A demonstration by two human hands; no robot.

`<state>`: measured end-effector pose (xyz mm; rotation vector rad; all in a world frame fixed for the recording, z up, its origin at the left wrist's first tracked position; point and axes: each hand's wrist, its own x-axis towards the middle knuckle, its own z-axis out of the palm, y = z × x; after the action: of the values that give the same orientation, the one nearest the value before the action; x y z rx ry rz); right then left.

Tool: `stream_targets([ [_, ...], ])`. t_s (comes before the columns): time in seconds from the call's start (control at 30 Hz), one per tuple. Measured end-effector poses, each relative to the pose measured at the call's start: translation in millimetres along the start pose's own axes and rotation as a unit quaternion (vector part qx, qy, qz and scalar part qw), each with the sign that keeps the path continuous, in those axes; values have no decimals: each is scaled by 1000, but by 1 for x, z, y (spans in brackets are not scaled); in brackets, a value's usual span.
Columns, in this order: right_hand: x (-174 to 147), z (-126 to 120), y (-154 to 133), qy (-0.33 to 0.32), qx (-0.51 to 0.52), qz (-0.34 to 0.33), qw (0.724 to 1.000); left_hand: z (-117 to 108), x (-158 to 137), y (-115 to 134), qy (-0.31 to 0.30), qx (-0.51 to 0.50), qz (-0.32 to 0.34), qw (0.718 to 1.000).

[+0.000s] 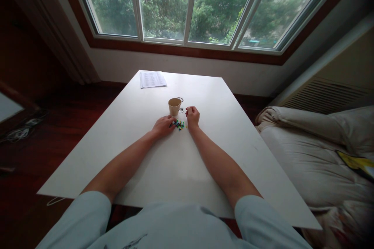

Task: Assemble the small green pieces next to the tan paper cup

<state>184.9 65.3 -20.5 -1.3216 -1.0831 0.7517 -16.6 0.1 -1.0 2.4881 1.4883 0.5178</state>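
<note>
Small coloured pieces point(180, 125): lying nearside of the tan cup point(174, 109); probably handling light, stiff, suiting fingertip pinches; left hand point(165, 126) resting part-curled at their edge, right hand point(193, 117) resting curled; both holds untellable

Cup point(174, 109) on counter point(178, 175), near frame centre; pieces point(179, 125) just below, between left hand point(163, 126) and right hand point(193, 117). Papers point(152, 79) at counter's upper left; sofa point(300, 155), frame right.

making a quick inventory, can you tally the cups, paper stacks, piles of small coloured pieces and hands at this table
Cup: 1
Paper stack: 1
Pile of small coloured pieces: 1 (too small to count singly)
Left hand, right hand: 2
Total: 5
</note>
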Motion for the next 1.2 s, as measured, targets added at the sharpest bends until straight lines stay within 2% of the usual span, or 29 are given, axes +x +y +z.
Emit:
stream_targets([
  [0.47, 5, 4, 11, -2, 54, 6, 999, -4, 1, 3, -5, 4, 3, 1000],
  [0.67, 4, 3, 10, -14, 23, -5, 1000, -4, 0, 3, -2, -1, 1, 1000],
  [0.93, -1, 5, 8, -45, -7, -60, 997, -4, 0, 3, -1, -1, 5, 1000],
  [1.2, -2, 5, 8, -52, -5, -58, 997, -2, 0, 1, 4, -3, 4, 1000],
])
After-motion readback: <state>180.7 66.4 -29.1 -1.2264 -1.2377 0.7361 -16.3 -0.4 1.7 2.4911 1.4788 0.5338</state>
